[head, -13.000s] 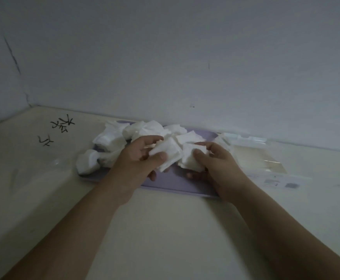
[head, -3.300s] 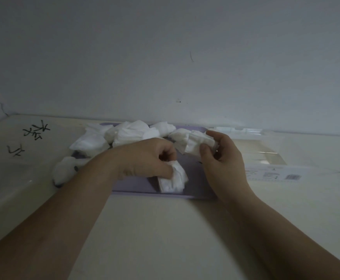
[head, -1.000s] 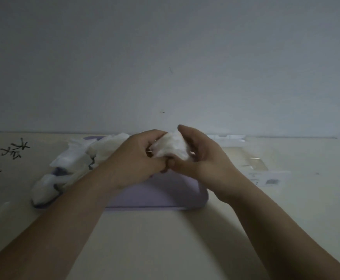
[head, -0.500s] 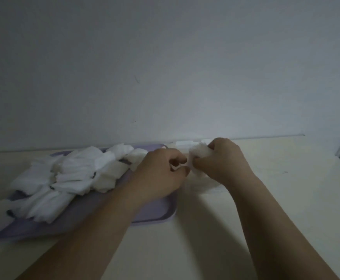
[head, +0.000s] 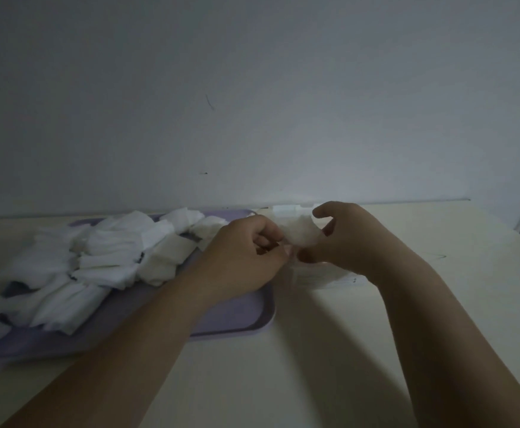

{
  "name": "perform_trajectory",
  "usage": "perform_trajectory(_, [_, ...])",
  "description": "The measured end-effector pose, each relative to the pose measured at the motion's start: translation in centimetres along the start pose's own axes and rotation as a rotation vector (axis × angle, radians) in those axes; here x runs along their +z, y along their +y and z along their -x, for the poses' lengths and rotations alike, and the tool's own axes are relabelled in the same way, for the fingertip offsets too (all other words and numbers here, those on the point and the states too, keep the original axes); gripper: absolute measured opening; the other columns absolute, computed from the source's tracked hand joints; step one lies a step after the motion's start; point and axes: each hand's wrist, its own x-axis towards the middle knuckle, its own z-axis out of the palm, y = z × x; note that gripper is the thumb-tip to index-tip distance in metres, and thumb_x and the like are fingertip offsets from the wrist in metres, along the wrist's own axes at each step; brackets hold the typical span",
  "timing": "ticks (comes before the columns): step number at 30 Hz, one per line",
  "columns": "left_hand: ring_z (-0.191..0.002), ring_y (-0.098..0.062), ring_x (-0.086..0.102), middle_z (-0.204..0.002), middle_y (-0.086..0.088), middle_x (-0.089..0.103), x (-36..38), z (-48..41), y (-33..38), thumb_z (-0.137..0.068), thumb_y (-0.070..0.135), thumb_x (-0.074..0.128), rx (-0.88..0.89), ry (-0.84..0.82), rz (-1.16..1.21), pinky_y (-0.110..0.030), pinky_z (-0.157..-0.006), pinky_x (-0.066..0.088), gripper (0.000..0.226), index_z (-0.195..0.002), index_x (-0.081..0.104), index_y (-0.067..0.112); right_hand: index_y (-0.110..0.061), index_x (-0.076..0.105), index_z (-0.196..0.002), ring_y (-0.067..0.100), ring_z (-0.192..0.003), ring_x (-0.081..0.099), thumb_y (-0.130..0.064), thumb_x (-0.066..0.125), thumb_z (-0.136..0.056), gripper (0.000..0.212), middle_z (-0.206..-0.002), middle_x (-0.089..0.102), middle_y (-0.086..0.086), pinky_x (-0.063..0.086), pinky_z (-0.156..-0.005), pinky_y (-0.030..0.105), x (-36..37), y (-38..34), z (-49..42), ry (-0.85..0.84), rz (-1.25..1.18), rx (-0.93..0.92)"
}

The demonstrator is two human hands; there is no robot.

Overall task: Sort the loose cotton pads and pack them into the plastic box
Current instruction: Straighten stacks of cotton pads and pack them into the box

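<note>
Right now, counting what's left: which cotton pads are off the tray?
The small bunch pinched between the left hand and right hand above the plastic box; the other pads lie heaped on the purple tray.

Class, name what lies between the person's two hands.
In the head view, a small wad of white cotton pads lies between the left hand and the right hand, both holding it.
</note>
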Motion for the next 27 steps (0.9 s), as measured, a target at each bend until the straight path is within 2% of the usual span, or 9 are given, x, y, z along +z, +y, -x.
perform_trajectory(2, [-0.076, -0.011, 0.072, -0.087, 0.008, 0.074, 0.0, 0.1, 0.0, -0.078, 0.036, 0.078, 0.021, -0.007, -0.034, -0.029, -0.078, 0.059, 0.017, -0.091, 0.069, 0.033, -0.024, 0.063, -0.136, 0.005, -0.077, 0.063, -0.032, 0.094, -0.070, 0.074, -0.100, 0.069, -0.003, 0.041, -0.055, 0.020, 0.3, 0.1, 0.0, 0.038, 0.035, -0.042])
perform_trajectory(5, [-0.073, -0.006, 0.068, -0.089, 0.011, 0.071, 0.1, 0.3, 0.1, -0.083, 0.033, 0.080, 0.040, -0.007, -0.059, -0.021, -0.075, 0.054, 0.017, -0.094, 0.068, 0.032, -0.023, 0.068, -0.117, 0.012, -0.076, 0.067, -0.045, 0.091, -0.070, 0.056, -0.089, 0.070, -0.002, 0.048, -0.059, 0.028, 1.2, 0.1, -0.1, 0.108, 0.050, -0.058])
perform_trajectory(8, [-0.071, -0.006, 0.067, -0.087, 0.010, 0.072, 0.2, 0.3, 0.1, -0.082, 0.032, 0.082, 0.034, 0.009, -0.049, -0.021, -0.074, 0.055, 0.020, -0.097, 0.069, 0.031, -0.022, 0.064, -0.125, 0.018, -0.085, 0.069, -0.045, 0.088, -0.072, 0.062, -0.098, 0.071, 0.001, 0.053, -0.071, 0.032, 1.7, 0.0, -0.3, 0.139, 0.050, -0.052])
perform_trajectory(11, [-0.056, -0.001, 0.056, -0.068, 0.015, 0.064, 0.2, 0.2, -0.1, -0.081, 0.033, 0.084, 0.043, 0.012, -0.018, -0.019, -0.063, 0.046, 0.022, -0.096, 0.069, 0.029, -0.023, 0.054, -0.143, 0.019, -0.096, 0.060, -0.039, 0.092, -0.070, 0.083, -0.118, 0.061, 0.002, 0.044, -0.076, 0.029, 1.7, 0.1, -0.3, 0.158, 0.057, -0.088])
perform_trajectory(14, [-0.054, 0.000, 0.051, -0.061, 0.015, 0.057, 0.0, 0.2, -0.2, -0.080, 0.033, 0.085, 0.063, 0.023, -0.048, -0.019, -0.062, 0.046, 0.022, -0.093, 0.067, 0.028, -0.026, 0.052, -0.144, 0.018, -0.096, 0.057, -0.041, 0.095, -0.066, 0.089, -0.123, 0.054, 0.002, 0.049, -0.078, 0.033, 1.4, -0.1, 0.0, 0.146, 0.093, -0.101])
perform_trajectory(16, [-0.056, -0.001, 0.052, -0.063, 0.012, 0.059, -0.1, 0.3, -0.1, -0.080, 0.032, 0.085, 0.071, 0.041, -0.054, -0.019, -0.064, 0.048, 0.022, -0.091, 0.067, 0.027, -0.025, 0.053, -0.143, 0.019, -0.099, 0.060, -0.046, 0.094, -0.065, 0.091, -0.126, 0.055, 0.002, 0.054, -0.088, 0.037, 1.3, -0.1, 0.2, 0.141, 0.116, -0.086])
perform_trajectory(18, [-0.056, -0.002, 0.053, -0.066, 0.007, 0.061, 0.0, 0.5, -0.1, -0.080, 0.032, 0.085, 0.072, 0.052, -0.055, -0.021, -0.065, 0.049, 0.021, -0.089, 0.067, 0.025, -0.024, 0.052, -0.144, 0.021, -0.103, 0.061, -0.046, 0.094, -0.066, 0.091, -0.127, 0.056, 0.002, 0.055, -0.091, 0.039, 1.0, -0.1, 0.4, 0.144, 0.104, -0.068])
perform_trajectory(21, [-0.055, -0.001, 0.052, -0.065, 0.008, 0.061, 0.1, 0.5, -0.3, -0.080, 0.034, 0.084, 0.073, 0.047, -0.064, -0.023, -0.063, 0.049, 0.019, -0.087, 0.069, 0.025, -0.026, 0.051, -0.145, 0.021, -0.106, 0.063, -0.043, 0.094, -0.067, 0.091, -0.126, 0.060, 0.001, 0.057, -0.087, 0.039, 0.6, 0.1, 0.4, 0.143, 0.083, -0.051])
perform_trajectory(27, [-0.054, -0.002, 0.051, -0.064, 0.007, 0.063, 0.2, 0.4, -0.4, -0.080, 0.037, 0.083, 0.060, 0.047, -0.083, -0.024, -0.062, 0.048, 0.017, -0.084, 0.069, 0.027, -0.029, 0.060, -0.138, 0.016, -0.098, 0.068, -0.043, 0.092, -0.066, 0.080, -0.109, 0.071, -0.002, 0.055, -0.085, 0.034, 1.5, 0.5, -0.1, 0.111, 0.055, -0.023])
